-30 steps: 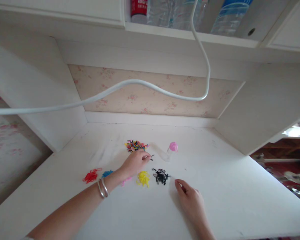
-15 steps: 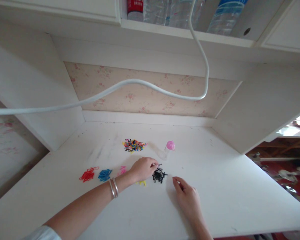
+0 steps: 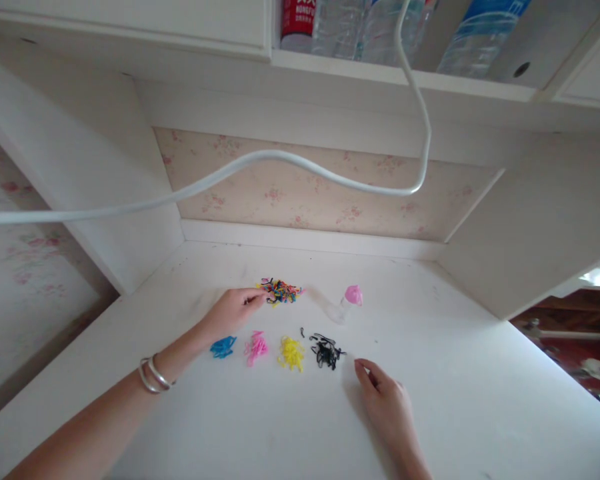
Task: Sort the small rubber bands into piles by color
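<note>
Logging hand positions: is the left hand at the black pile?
No: the left hand is at the mixed-colour pile, the black pile nearer the right hand.

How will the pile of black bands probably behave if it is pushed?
The black bands would probably scatter rather than slide as one block, since they lie in a loose pile. Each looks thin and bent, so likely floppy and light. Some cross over others, so a few may tangle.
</note>
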{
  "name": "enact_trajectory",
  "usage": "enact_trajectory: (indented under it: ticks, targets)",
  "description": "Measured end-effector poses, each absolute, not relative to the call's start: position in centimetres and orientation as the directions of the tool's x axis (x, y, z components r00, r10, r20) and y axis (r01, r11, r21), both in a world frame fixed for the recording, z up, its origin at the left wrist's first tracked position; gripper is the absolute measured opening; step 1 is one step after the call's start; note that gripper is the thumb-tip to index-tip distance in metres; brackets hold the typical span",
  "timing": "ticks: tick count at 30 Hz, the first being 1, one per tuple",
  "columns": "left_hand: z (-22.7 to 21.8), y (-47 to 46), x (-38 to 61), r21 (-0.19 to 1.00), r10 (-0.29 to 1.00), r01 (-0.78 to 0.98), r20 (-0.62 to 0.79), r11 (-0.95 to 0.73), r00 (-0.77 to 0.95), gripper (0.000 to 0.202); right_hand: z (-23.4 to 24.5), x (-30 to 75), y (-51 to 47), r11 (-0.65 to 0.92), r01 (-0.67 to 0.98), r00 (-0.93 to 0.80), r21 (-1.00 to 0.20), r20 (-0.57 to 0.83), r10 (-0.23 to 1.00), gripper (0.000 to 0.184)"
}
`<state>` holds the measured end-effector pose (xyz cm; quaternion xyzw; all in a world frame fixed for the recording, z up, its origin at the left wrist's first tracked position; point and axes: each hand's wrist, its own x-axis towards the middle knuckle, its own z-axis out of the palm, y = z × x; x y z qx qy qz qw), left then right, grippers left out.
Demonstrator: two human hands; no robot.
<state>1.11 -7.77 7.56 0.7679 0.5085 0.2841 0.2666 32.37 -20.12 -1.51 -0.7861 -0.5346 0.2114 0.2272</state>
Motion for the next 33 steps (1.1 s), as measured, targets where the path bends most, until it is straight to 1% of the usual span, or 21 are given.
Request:
enact_trajectory:
  ticks: [2,5,6,10,12,14,15,17,19,24,30,33]
  targets:
    - [7.5,-9.1,-1.0,0.73,0.968,0.637,0.162,-0.249,0.193,0.038,-1.5,32.3,-20.2,-0.327,0.751,0.336,-0.574,-0.095,0.937,0.041]
    - [6.3,-12.2,-4.5,0.789,0.997,0.611,0.072,-0.055,-0.003,0.04,-1.6,32.2,-20.4,-0.32,0.748,0.328,-0.581,-0.096,0.94,0.042]
    - [5.7,-13.5,-5.7,0.803,0.997,0.596,0.04,0.011,-0.072,0.041,-1.6,32.1,-20.5,-0.318,0.745,0.33,-0.586,-0.09,0.94,0.042]
    - [2.6,-18.2,-10.7,0.809,0.931,0.552,0.012,0.205,-0.364,0.039,-0.8,30.8,-20.0,-0.308,0.758,0.357,-0.575,-0.029,0.933,0.045]
    - [1.1,-19.9,-12.7,0.783,0.863,0.515,-0.054,0.349,-0.503,0.042,0.4,29.1,-18.9,-0.234,0.817,0.287,-0.526,0.02,0.958,0.044]
    - [0.0,-20.9,-14.0,0.758,0.825,0.493,-0.103,0.426,-0.555,0.045,1.8,27.0,-17.2,-0.112,0.891,0.141,-0.441,0.035,0.989,0.041]
    - [-0.5,-21.2,-14.4,0.753,0.818,0.491,-0.107,0.437,-0.564,0.046,2.5,25.9,-16.2,-0.072,0.923,0.079,-0.379,0.001,0.997,0.04]
    - [-1.2,-21.3,-14.8,0.751,0.825,0.507,-0.087,0.423,-0.559,0.046,3.4,23.9,-14.0,-0.03,0.967,0.01,-0.253,-0.081,0.997,0.04]
    - [-1.6,-21.2,-14.9,0.744,0.85,0.547,-0.054,0.385,-0.524,0.045,3.8,22.5,-11.8,-0.014,0.981,-0.009,-0.193,-0.115,0.993,0.039]
    - [-2.0,-21.0,-14.8,0.692,0.895,0.65,0.014,0.313,-0.445,0.045,3.3,21.4,-9.1,-0.003,0.991,-0.018,-0.133,-0.151,0.988,0.031]
    - [-2.5,-21.2,-14.4,0.651,0.945,0.735,0.084,0.189,-0.317,0.042,3.4,23.0,-10.3,-0.008,0.998,-0.005,-0.069,-0.197,0.98,0.029]
    - [-2.8,-21.2,-14.3,0.632,0.949,0.757,0.109,0.164,-0.296,0.039,3.9,24.0,-11.1,-0.004,0.999,-0.006,-0.044,-0.219,0.976,0.026]
